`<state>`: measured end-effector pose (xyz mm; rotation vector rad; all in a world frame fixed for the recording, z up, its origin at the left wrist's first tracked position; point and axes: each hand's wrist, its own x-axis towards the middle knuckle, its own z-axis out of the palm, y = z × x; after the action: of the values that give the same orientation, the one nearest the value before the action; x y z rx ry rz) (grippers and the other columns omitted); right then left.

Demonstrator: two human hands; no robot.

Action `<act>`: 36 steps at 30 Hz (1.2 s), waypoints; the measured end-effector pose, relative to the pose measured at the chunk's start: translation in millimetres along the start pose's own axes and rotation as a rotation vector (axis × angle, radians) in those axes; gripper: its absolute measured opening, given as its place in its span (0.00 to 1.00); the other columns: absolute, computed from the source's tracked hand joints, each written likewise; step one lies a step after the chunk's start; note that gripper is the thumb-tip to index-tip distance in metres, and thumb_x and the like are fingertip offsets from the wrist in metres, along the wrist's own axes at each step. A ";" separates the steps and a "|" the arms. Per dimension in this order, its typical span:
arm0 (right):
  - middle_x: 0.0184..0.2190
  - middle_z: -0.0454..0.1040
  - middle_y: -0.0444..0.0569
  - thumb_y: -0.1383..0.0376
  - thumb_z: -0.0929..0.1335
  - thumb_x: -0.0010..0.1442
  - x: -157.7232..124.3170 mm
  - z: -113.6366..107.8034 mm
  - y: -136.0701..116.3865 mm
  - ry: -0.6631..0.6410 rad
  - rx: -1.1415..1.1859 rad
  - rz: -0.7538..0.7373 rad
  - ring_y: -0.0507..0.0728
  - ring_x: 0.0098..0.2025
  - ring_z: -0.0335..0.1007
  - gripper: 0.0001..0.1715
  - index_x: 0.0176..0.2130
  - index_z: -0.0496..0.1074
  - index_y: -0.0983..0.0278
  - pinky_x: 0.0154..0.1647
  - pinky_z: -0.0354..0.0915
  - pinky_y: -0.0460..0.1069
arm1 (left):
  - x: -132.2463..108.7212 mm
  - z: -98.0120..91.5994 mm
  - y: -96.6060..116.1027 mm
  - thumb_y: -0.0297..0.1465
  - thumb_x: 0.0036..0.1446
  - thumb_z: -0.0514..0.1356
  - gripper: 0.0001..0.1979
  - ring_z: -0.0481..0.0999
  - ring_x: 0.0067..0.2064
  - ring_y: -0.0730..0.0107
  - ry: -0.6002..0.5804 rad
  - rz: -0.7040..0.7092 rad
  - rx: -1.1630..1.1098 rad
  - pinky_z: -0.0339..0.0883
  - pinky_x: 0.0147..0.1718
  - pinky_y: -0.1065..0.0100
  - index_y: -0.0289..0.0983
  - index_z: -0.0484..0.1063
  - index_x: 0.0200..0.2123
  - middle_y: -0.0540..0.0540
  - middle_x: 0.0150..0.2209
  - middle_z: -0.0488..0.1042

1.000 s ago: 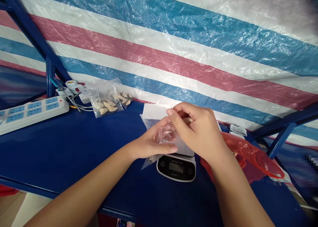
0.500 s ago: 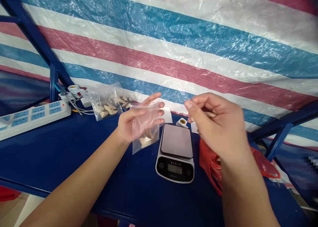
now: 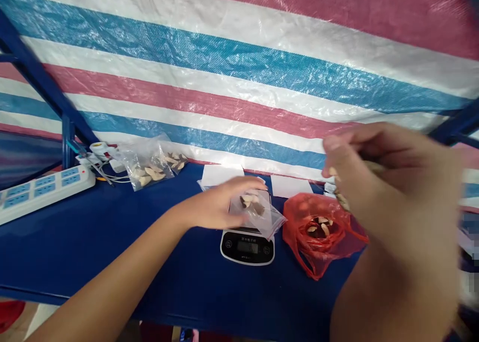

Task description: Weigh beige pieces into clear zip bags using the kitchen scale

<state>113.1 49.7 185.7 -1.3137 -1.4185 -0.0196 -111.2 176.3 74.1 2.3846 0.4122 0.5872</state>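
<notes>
A small clear zip bag (image 3: 264, 217) with pale and brown dried pieces (image 3: 252, 202) lies on the digital kitchen scale (image 3: 247, 255), covering most of its pan. My left hand (image 3: 224, 200) is at the bag's left side, thumb and fingers apart, somewhat blurred. Up on the right, nearer the camera, my right hand (image 3: 381, 182) is closed; pale dried pieces (image 3: 342, 197) show between its fingers and palm. Below and left of that hand sits an open red plastic bag (image 3: 310, 207) with more pale and brown pieces inside.
At the back left lie clear bags of dried pieces (image 3: 149, 172), beside a white power strip (image 3: 48, 192) and cables. White papers (image 3: 290, 186) rest along the back of the blue table (image 3: 112, 222). A striped tarp (image 3: 224, 83) hangs behind, with blue frame bars at both sides.
My left hand has lowered the zip bag from the air onto the scale and its fingers are apart beside it. My right hand has moved right, still closed, uncovering the red bag.
</notes>
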 end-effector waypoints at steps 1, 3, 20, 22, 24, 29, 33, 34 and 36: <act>0.25 0.73 0.44 0.54 0.76 0.64 1.8 7.1 8.9 -0.012 0.008 0.054 0.49 0.22 0.63 0.14 0.35 0.78 0.62 0.20 0.54 0.46 | -5.7 -4.2 -9.2 0.36 0.61 0.62 0.26 0.71 0.67 0.55 0.198 -0.061 -0.047 0.64 0.67 0.52 0.46 0.69 0.63 0.42 0.66 0.72; 0.24 0.73 0.44 0.50 0.77 0.60 -0.4 22.6 40.3 -0.124 0.117 0.313 0.47 0.18 0.58 0.19 0.34 0.77 0.63 0.17 0.51 0.45 | -12.9 -4.6 -35.1 0.39 0.63 0.59 0.13 0.78 0.56 0.60 0.624 -0.202 -0.083 0.71 0.59 0.57 0.40 0.73 0.48 0.41 0.52 0.79; 0.28 0.76 0.46 0.57 0.84 0.34 -36.6 42.9 178.5 -0.099 0.652 0.944 0.43 0.19 0.52 0.33 0.37 0.72 0.64 0.17 0.44 0.40 | -18.5 21.6 -106.0 0.34 0.54 0.59 0.08 0.78 0.42 0.60 0.659 -0.674 0.202 0.70 0.45 0.60 0.41 0.71 0.38 0.45 0.41 0.81; 0.29 0.77 0.48 0.54 0.83 0.36 -37.1 43.0 181.7 -0.096 0.643 0.944 0.42 0.19 0.51 0.31 0.35 0.73 0.65 0.16 0.44 0.41 | -18.2 23.0 -105.3 0.34 0.55 0.59 0.08 0.78 0.44 0.58 0.640 -0.709 0.255 0.69 0.49 0.57 0.41 0.70 0.39 0.45 0.43 0.80; 0.27 0.75 0.46 0.52 0.83 0.38 -38.2 44.7 182.5 -0.097 0.630 0.941 0.43 0.18 0.51 0.29 0.33 0.73 0.65 0.15 0.43 0.41 | -17.8 24.5 -103.9 0.34 0.55 0.60 0.08 0.78 0.48 0.53 0.618 -0.737 0.302 0.68 0.53 0.52 0.41 0.70 0.39 0.43 0.44 0.80; 0.21 0.69 0.39 0.49 0.82 0.41 -40.7 52.2 175.5 -0.046 0.558 0.917 0.47 0.18 0.57 0.29 0.34 0.72 0.62 0.15 0.47 0.43 | -18.3 23.7 -94.7 0.40 0.62 0.56 0.14 0.73 0.58 0.41 0.635 -0.759 0.394 0.64 0.58 0.42 0.39 0.70 0.47 0.36 0.53 0.77; 0.18 0.64 0.37 0.45 0.81 0.46 -41.9 55.1 164.7 -0.072 0.523 0.888 0.50 0.18 0.62 0.30 0.37 0.72 0.61 0.15 0.48 0.43 | -21.9 21.6 -69.4 0.43 0.67 0.54 0.20 0.72 0.61 0.47 0.608 -0.381 0.343 0.64 0.62 0.46 0.37 0.69 0.55 0.35 0.57 0.75; 0.17 0.63 0.36 0.44 0.80 0.47 -42.1 55.2 161.9 -0.090 0.527 0.883 0.50 0.19 0.63 0.30 0.37 0.72 0.61 0.15 0.49 0.43 | -22.0 23.3 -59.7 0.44 0.66 0.57 0.22 0.72 0.61 0.49 0.537 -0.235 0.307 0.64 0.62 0.48 0.38 0.68 0.57 0.36 0.58 0.75; 0.16 0.62 0.36 0.42 0.79 0.49 -42.5 54.6 157.0 -0.136 0.544 0.877 0.51 0.18 0.63 0.30 0.36 0.71 0.61 0.15 0.50 0.43 | -19.4 30.8 -38.5 0.47 0.63 0.62 0.27 0.71 0.63 0.50 0.350 0.006 0.251 0.64 0.63 0.49 0.40 0.67 0.60 0.37 0.60 0.74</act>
<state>172.2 115.4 38.6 -1.3689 -0.7617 0.9820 -117.6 180.9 21.7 2.5201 0.6637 1.0143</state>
